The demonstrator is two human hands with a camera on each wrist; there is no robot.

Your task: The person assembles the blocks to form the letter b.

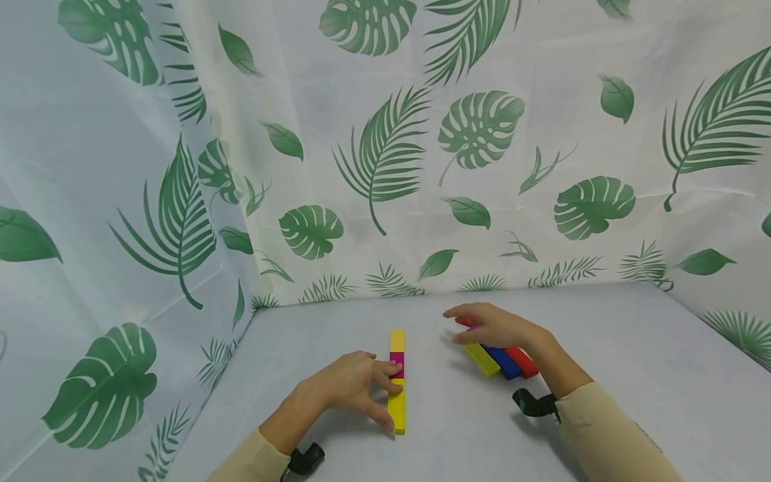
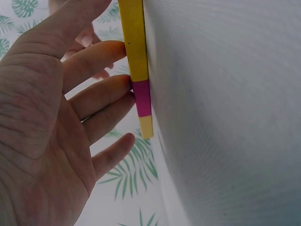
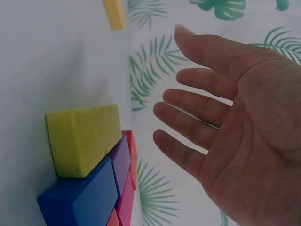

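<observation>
A straight row of blocks lies in front of my left hand (image 1: 358, 383): a long yellow block (image 1: 396, 410) nearest, a magenta block (image 2: 142, 99) in the middle and a lighter yellow block (image 1: 397, 341) at the far end. Extended left fingertips touch the row's left side, with the thumb by its near end. My right hand (image 1: 495, 325) hovers with spread fingers over a cluster of blocks and holds nothing. That cluster has a yellow-green block (image 3: 84, 139), a blue block (image 3: 80, 195), a purple block (image 3: 121, 162), a magenta block (image 3: 125, 200) and red ones.
A pale cloth-covered table (image 1: 446, 428) carries the blocks. White sheets with green leaf prints (image 1: 385, 154) stand behind it and along the left and right sides. Black camera mounts (image 1: 535, 404) stick out from both wrists near the tabletop.
</observation>
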